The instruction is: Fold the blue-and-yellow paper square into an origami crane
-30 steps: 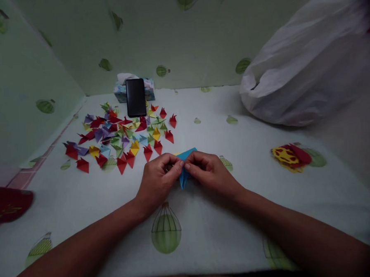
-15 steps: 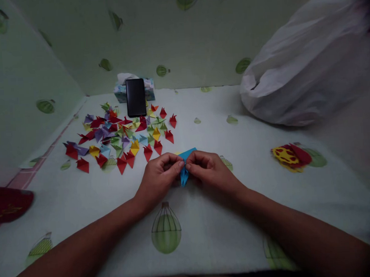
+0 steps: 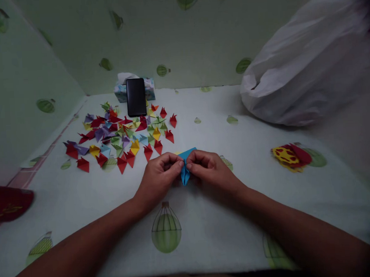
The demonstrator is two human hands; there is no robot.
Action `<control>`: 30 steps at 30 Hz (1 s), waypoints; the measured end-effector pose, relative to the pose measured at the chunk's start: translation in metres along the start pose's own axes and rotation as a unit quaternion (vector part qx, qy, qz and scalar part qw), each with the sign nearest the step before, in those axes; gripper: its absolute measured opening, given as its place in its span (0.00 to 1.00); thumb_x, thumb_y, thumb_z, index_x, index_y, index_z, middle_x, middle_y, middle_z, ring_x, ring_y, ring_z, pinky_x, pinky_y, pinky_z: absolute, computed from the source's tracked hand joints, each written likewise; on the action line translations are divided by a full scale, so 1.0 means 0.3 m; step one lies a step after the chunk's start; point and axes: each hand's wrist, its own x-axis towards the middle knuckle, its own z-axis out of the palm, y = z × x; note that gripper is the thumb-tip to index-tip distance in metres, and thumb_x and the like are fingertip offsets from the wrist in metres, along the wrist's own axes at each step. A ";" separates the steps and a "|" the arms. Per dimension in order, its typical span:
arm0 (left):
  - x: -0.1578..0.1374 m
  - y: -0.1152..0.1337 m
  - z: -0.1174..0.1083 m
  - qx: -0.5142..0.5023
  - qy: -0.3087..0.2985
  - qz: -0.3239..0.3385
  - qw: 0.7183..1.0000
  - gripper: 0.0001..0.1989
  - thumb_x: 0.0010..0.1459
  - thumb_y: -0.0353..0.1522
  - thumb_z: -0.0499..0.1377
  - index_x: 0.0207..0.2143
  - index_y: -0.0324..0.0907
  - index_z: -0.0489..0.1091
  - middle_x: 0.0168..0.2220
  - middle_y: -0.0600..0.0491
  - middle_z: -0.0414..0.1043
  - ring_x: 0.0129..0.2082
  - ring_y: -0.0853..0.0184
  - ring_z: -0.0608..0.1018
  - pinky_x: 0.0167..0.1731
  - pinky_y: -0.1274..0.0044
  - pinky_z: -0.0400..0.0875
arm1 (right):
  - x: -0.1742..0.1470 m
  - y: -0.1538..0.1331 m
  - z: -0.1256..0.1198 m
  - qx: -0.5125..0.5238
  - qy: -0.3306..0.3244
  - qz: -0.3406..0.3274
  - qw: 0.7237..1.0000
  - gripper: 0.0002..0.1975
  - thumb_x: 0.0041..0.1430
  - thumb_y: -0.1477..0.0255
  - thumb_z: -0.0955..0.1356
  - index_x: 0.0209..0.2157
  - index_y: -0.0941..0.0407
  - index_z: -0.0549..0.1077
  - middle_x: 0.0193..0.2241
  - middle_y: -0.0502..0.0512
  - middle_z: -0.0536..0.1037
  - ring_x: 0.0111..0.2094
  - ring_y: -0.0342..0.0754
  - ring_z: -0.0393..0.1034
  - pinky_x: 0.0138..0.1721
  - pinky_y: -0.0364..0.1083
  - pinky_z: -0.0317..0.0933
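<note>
Between my two hands is a small piece of folded blue paper [image 3: 185, 176], its pointed end toward me. My left hand [image 3: 162, 172] pinches its left side with thumb and forefinger. On its right side my right hand [image 3: 209, 168] pinches in the same way, the fingertips of both hands almost meeting. Just behind the fingers lies flat blue paper [image 3: 188, 153], with a sliver of yellow at its left; my hands partly hide it. Farther back on the left, many folded paper cranes [image 3: 129, 158] in red, purple, green, yellow and light blue are spread out.
A black phone [image 3: 136, 97] leans against a tissue box [image 3: 149, 88] behind the cranes. At the back right stands a large white plastic bag [image 3: 281, 88]. Red and yellow cut-out pieces [image 3: 288, 158] lie on the right of the tablecloth [image 3: 208, 228]. A dark red object [image 3: 10, 203] sits at the left edge.
The folded blue paper has turned slightly and its lower point shows a little wider between the fingertips. Both hands keep their pinch in nearly the same place.
</note>
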 end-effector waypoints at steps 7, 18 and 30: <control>-0.006 -0.002 -0.001 0.045 -0.004 0.024 0.999 0.10 0.53 0.37 0.64 0.31 0.39 0.72 0.25 0.55 0.71 0.23 0.72 0.72 0.24 0.79 0.67 | 0.003 -0.001 0.000 -0.040 0.006 -0.012 0.999 0.10 0.53 0.69 0.67 0.22 0.55 0.64 0.20 0.46 0.64 0.23 0.41 0.56 0.27 0.44 0.50; -0.006 -0.017 -0.010 0.096 -0.002 0.078 0.992 0.11 0.60 0.38 0.59 0.29 0.40 0.71 0.24 0.56 0.68 0.23 0.72 0.68 0.25 0.79 0.64 | -0.001 -0.001 -0.001 -0.066 -0.004 -0.037 0.997 0.10 0.55 0.68 0.66 0.23 0.55 0.65 0.21 0.47 0.65 0.24 0.42 0.57 0.27 0.44 0.51; 0.004 -0.003 -0.004 0.006 -0.023 -0.008 1.000 0.11 0.49 0.37 0.65 0.29 0.39 0.71 0.22 0.57 0.69 0.22 0.73 0.70 0.23 0.80 0.66 | 0.002 -0.006 -0.004 -0.029 0.009 -0.016 0.999 0.08 0.54 0.70 0.67 0.23 0.55 0.65 0.19 0.46 0.65 0.23 0.41 0.58 0.26 0.44 0.51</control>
